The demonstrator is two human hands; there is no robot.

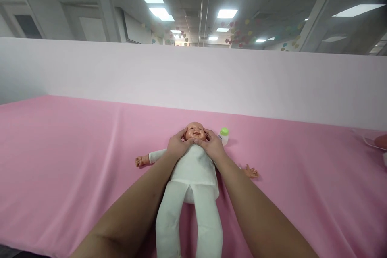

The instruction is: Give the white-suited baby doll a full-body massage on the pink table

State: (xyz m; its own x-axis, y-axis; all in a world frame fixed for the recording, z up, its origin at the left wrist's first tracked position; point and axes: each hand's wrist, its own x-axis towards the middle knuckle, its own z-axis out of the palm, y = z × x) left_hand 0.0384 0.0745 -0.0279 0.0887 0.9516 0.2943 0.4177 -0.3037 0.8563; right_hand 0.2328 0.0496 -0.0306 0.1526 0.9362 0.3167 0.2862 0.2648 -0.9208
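Note:
A baby doll [194, 169] in white clothes lies on its back on a pink cloth [84, 161], head away from me, arms spread out. My left hand [177, 144] cups the left side of its head, with the thumb at the chin. On the other side, my right hand [214, 145] mirrors that hold, its thumb also at the chin. Both thumbs nearly meet under the doll's mouth. The fingers behind the head are partly hidden. Just beyond my right hand stands a small bottle with a green cap [224, 135], its lower part partly covered by the hand.
A low white wall [193, 76] runs along the far edge of the cloth, with glass [187, 8] above it. At the far right edge, part of a clear-rimmed item with something reddish-brown [381, 142] shows. Soft folds cross the cloth.

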